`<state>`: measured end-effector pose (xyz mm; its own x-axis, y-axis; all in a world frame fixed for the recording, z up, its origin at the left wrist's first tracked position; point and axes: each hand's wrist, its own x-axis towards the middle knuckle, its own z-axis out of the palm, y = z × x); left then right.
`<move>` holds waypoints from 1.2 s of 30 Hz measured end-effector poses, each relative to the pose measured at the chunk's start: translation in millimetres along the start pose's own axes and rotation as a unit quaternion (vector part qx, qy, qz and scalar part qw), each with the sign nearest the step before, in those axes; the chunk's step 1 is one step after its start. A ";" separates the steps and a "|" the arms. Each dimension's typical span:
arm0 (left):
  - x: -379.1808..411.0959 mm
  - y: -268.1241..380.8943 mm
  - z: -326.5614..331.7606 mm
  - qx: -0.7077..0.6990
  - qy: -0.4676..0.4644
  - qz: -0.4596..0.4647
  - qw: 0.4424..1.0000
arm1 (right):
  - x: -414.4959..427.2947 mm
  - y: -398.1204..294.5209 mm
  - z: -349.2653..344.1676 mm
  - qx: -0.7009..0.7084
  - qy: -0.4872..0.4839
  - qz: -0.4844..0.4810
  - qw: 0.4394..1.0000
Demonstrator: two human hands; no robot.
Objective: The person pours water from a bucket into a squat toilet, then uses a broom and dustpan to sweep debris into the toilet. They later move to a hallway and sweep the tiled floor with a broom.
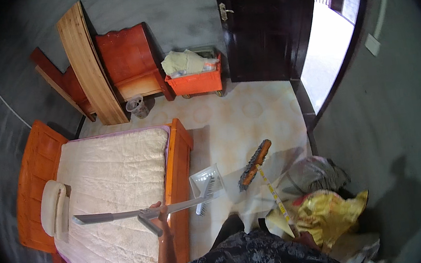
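My left hand (pixel 160 215) grips a grey long-handled tool (pixel 127 215) above the bed's near side. A second, short-looking grey handle (pixel 150 225) crosses it at that hand. Below and to the right, a translucent dustpan (pixel 210 175) is by the bed's side, with a toothed grey-white piece (pixel 206 196) over it. My right hand (pixel 307 240) holds the yellow-and-white patterned pole (pixel 274 194) of a push broom. Its orange head (pixel 257 163) with dark grey bristles is on the tiled floor, to the right of the dustpan.
A wooden bed (pixel 179 181) with a cream mattress pad (pixel 114 168) stands left. Stuffed sacks (pixel 328 211) lie at right by the wall. Against the far wall are wooden boards (pixel 90 67), a waste basket (pixel 137 107) and a wheeled orange crate (pixel 194 83). A dark door (pixel 261 30) stands ajar.
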<state>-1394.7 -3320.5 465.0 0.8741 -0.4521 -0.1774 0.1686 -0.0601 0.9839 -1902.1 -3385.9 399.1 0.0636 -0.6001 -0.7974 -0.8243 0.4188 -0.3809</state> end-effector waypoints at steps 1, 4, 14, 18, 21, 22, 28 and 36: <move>15.2 2.8 19.5 -0.003 -0.001 -0.001 1.000 | 14.7 -19.2 -20.3 -0.028 0.005 -0.005 1.000; 66.2 0.2 74.5 -0.015 -0.009 -0.008 1.000 | 64.9 -58.9 -65.5 -0.001 0.032 -0.011 0.999; 259.3 -12.2 318.0 -0.020 -0.114 -0.025 0.993 | 182.7 -131.1 -173.9 0.031 0.144 -0.037 0.988; 314.6 2.6 416.8 -0.003 -0.152 -0.013 0.988 | 228.0 -184.2 -224.1 0.154 0.119 0.034 0.980; 342.6 1.1 495.0 0.003 -0.171 -0.016 0.985 | 272.4 -192.9 -258.6 0.225 0.108 0.062 0.966; 350.6 1.4 523.2 0.004 -0.176 -0.014 0.984 | 289.2 -191.3 -270.0 0.260 0.094 0.078 0.958; 382.8 38.8 675.7 0.042 -0.200 0.000 0.979 | 368.3 -217.8 -342.9 0.223 0.101 0.065 0.967; 444.3 46.9 901.8 0.002 -0.301 0.051 0.952 | 450.6 -279.2 -466.2 0.332 0.127 0.154 0.922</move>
<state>-1409.1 -4326.7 453.7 0.4668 -0.8836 -0.0358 0.0934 0.0090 0.9956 -1905.5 -4091.0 364.3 -0.3185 -0.4882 -0.8126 -0.2508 0.8700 -0.4244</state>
